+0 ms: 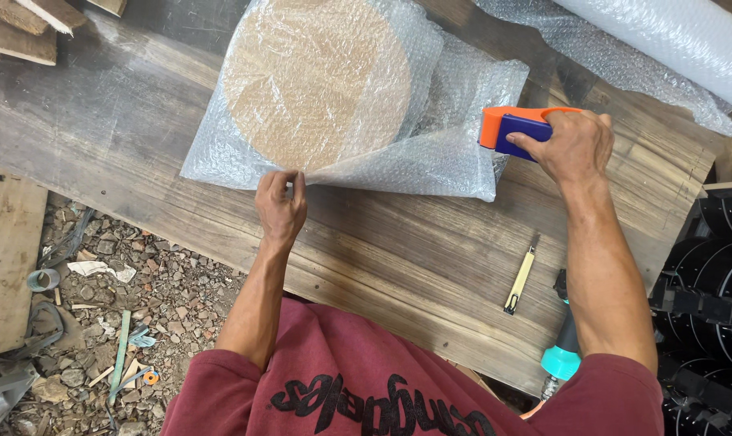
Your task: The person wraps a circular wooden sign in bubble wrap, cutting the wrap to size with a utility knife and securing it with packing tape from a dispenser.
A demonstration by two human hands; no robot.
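Taking the round woven mat (316,81) as the landmark: it lies flat on the wooden workbench (398,258), wrapped in bubble wrap (430,153). At its near edge the left hand (280,206) has its fingers pinched together on the wrap's folded lip, directly below the mat, touching the film. To the mat's right, just beyond the wrap's right edge, the right hand (572,145) is clamped around an orange and blue tape dispenser (513,129), whose nose points left toward the wrap. The pinched fold lies left of and slightly nearer than the dispenser. A yellow utility knife (522,276) lies nearer the person, right of the mat.
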